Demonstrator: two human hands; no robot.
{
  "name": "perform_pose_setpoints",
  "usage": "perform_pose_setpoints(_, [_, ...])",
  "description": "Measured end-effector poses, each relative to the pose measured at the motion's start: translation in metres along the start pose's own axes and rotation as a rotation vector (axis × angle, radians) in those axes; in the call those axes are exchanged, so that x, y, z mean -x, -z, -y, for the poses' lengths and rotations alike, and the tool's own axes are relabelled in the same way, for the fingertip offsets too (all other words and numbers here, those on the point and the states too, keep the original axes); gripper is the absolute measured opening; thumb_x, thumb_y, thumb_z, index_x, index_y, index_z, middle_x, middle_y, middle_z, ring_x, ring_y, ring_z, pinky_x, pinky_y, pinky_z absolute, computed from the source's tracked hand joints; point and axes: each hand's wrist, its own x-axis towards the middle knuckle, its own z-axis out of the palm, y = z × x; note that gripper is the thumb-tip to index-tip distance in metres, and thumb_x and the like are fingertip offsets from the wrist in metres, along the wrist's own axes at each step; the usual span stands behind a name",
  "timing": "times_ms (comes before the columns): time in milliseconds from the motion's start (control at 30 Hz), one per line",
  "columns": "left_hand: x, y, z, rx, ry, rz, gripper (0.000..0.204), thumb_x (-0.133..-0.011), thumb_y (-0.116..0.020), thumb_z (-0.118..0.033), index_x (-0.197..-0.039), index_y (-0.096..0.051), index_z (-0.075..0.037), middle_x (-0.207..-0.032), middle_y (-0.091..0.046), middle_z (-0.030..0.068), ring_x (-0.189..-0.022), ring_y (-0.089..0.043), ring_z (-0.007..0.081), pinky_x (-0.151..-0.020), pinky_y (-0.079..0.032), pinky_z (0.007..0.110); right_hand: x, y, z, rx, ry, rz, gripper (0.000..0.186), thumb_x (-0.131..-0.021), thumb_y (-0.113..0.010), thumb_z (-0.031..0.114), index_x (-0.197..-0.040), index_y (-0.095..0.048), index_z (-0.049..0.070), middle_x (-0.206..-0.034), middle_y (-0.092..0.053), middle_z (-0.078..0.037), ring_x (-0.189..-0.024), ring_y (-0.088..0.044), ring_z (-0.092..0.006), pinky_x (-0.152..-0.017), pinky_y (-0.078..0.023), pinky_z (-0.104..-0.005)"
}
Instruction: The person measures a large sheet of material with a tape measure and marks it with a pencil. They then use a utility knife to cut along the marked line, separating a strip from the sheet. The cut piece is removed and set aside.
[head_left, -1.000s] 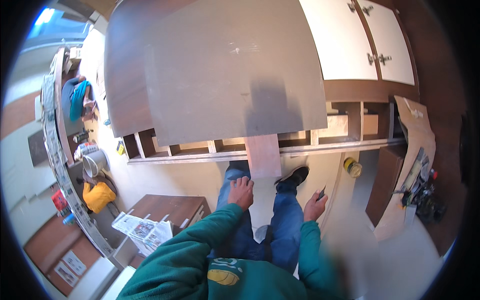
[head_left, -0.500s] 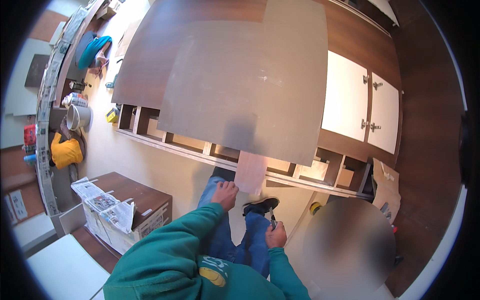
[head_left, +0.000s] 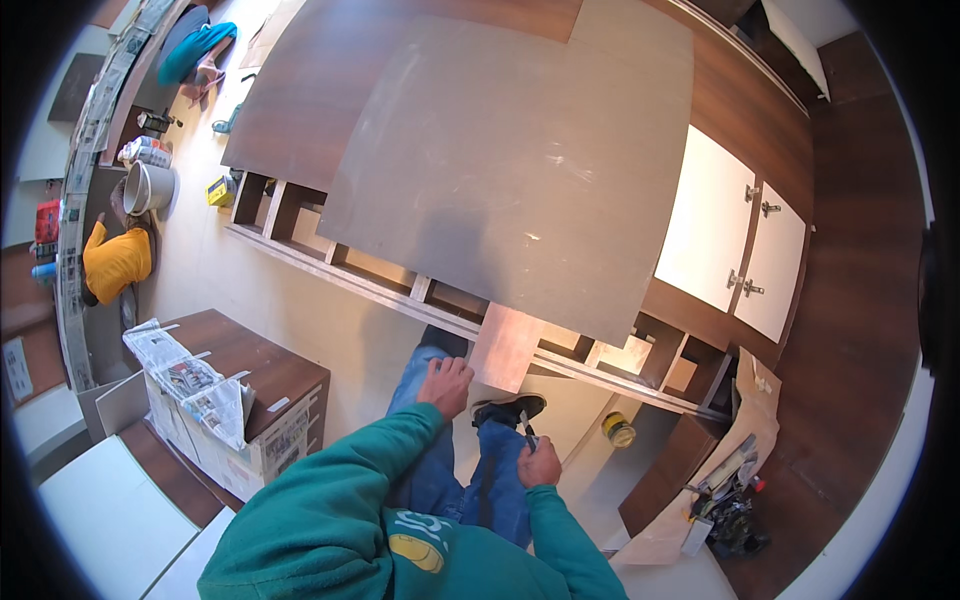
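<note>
My left hand (head_left: 446, 384) rests on the lower edge of a small brown wooden panel (head_left: 506, 346) that leans against the front of a low cabinet frame (head_left: 380, 290). My right hand (head_left: 540, 463) is closed around a small dark tool (head_left: 527, 430) with its tip pointing up, just right of my knees. A large grey board (head_left: 510, 160) lies flat on top of the frame. My legs in blue jeans and a black shoe (head_left: 510, 408) sit below the panel. Green sleeves cover both arms.
A brown box (head_left: 262, 370) draped with newspaper (head_left: 190, 385) stands at my left. A yellow tin (head_left: 618, 430) sits on the floor at the right, with tools (head_left: 730, 510) on cardboard beyond it. White cabinet doors (head_left: 735, 245) are at right. A person in yellow (head_left: 115, 262) is at far left.
The view has swung so the cabinet and board sit more to the upper right. My hands stay near the small panel, and the right hand has shifted lower and rightward.
</note>
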Motion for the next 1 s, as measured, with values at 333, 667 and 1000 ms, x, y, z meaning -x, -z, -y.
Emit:
perform_pose_setpoints(333, [-0.01,0.002,-0.003,0.018,0.002,0.012,0.029,-0.087,-0.064,-0.01,-0.115,-0.068,-0.008,-0.118,-0.061,0.0107,-0.119,-0.056,0.0285,-0.105,-0.038,0.052,-0.008,0.001,-0.003,0.005,0.026,0.001,0.031,-0.092,-0.069,0.028,-0.109,-0.059,0.004,-0.104,-0.07,-0.023,-0.096,-0.07,-0.0456,-0.087,-0.055,-0.0559])
perform_pose_setpoints(667, [-0.009,0.004,-0.009,-0.003,-0.037,0.036,0.028,-0.086,-0.064,-0.01,-0.114,-0.069,-0.009,-0.115,-0.062,0.0101,-0.116,-0.057,0.0283,-0.104,-0.039,0.049,-0.006,0.005,-0.005,0.01,0.014,-0.014,0.032,-0.093,-0.068,0.029,-0.108,-0.059,0.002,-0.102,-0.071,-0.024,-0.094,-0.07,-0.0464,-0.084,-0.056,-0.0564])
perform_pose_setpoints(1000, [-0.012,0.002,-0.01,-0.021,-0.035,0.023,0.024,-0.089,-0.063,-0.013,-0.112,-0.069,-0.01,-0.114,-0.061,0.0083,-0.115,-0.057,0.0266,-0.103,-0.038,0.049,-0.012,0.007,-0.004,0.018,-0.011,0.006,0.033,-0.094,-0.068,0.031,-0.109,-0.06,0.003,-0.103,-0.071,-0.023,-0.094,-0.071,-0.0456,-0.085,-0.056,-0.056])
